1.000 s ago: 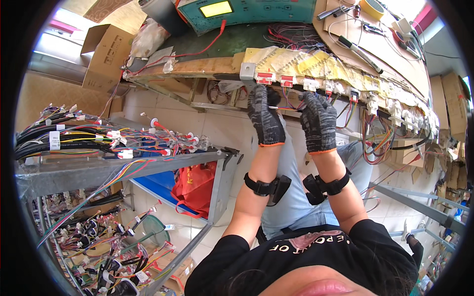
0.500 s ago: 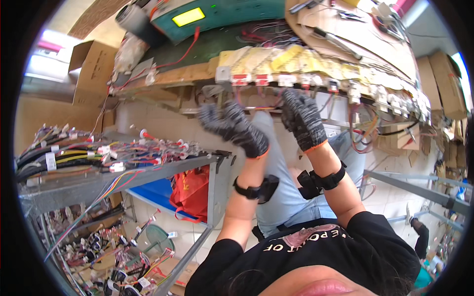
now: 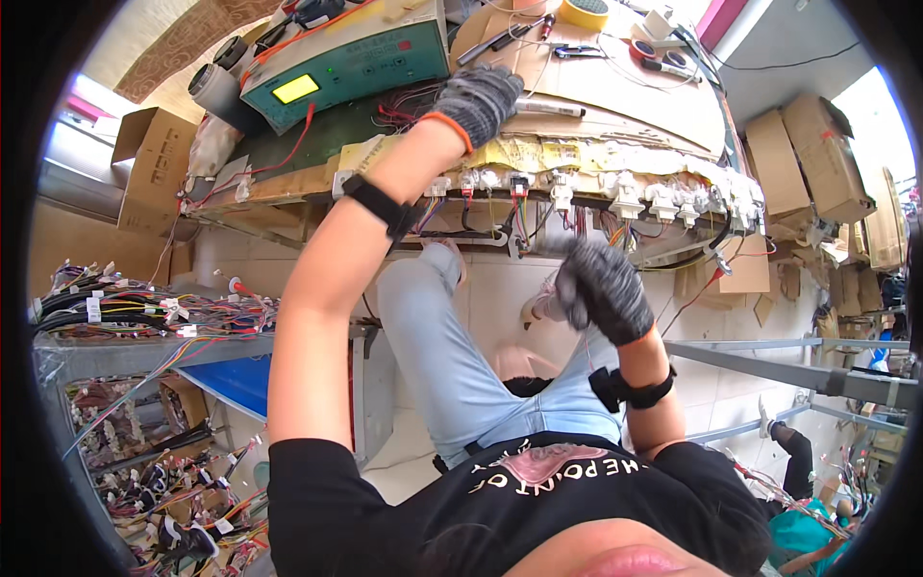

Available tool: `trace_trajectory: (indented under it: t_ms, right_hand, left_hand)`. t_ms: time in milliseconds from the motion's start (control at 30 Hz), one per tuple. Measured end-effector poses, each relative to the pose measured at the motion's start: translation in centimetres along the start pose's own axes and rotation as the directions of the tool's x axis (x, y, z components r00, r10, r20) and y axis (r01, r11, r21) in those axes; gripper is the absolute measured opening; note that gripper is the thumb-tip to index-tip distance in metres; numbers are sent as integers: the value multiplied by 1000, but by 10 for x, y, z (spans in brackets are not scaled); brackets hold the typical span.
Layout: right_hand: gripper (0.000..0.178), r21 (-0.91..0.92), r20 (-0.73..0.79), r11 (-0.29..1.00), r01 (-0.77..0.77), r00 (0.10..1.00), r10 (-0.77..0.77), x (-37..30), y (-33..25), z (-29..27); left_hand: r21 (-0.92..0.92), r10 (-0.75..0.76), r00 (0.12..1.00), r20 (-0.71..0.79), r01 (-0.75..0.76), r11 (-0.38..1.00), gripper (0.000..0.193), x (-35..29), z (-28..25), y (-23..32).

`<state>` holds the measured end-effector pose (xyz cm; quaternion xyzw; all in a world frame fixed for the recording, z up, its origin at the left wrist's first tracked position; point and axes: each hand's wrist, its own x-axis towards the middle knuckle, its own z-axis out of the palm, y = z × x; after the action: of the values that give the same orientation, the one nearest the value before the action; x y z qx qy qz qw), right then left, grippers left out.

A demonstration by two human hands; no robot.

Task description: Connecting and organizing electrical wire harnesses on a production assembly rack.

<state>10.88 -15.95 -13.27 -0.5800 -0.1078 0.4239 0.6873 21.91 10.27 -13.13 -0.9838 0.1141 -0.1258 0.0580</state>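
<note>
My left hand (image 3: 476,104), in a dark grey knitted glove with an orange cuff, reaches across the bench. Its fingers bend over the left end of a marker pen (image 3: 553,109), whose other end sticks out to the right. In a matching glove, my right hand (image 3: 608,290) hangs in front of the bench edge, below the row of white connectors (image 3: 627,197). Motion smears its fingers, and whether they hold anything cannot be made out. Coloured wires (image 3: 519,216) hang from the connectors between the two hands.
A teal tester (image 3: 346,67) with a lit yellow display stands at the back left. Pliers (image 3: 577,51), a yellow tape roll (image 3: 584,13) and scissors (image 3: 646,50) lie on cardboard. Wire harnesses (image 3: 144,298) fill the left rack. Metal rails (image 3: 769,361) run at the right.
My left hand has moved from the bench's front edge up to the marker pen. The right hand has dropped slightly away from the connectors. The whole view has shifted.
</note>
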Motion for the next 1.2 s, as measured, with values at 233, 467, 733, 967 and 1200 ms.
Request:
trace_trajectory:
  t_ms: [233, 467, 733, 967, 1200]
  right_hand:
    - [25, 69, -253, 926, 371, 904, -343, 70, -16, 0]
    - [16, -792, -76, 422, 441, 615, -785, 106, -10, 1]
    - [15, -640, -52, 520, 566, 643, -764, 103, -12, -4]
    - [16, -444, -222, 783, 435, 794, -567, 84, -9, 13]
    - [33, -235, -177, 964, 125, 970, -169, 39, 23, 20]
  left_hand:
    - [-673, -258, 955, -147, 95, 734, 19, -127, -33, 88]
    - [-924, -537, 780, 323, 382, 0, 13, -182, -30, 106]
    - [-957, -616, 768, 175, 279, 77, 15, -170, -20, 103]
    - [-845, -506, 803, -315, 6, 535, 20, -139, -21, 110]
    - [-560, -317, 909, -270, 119, 820, 33, -75, -7, 43]
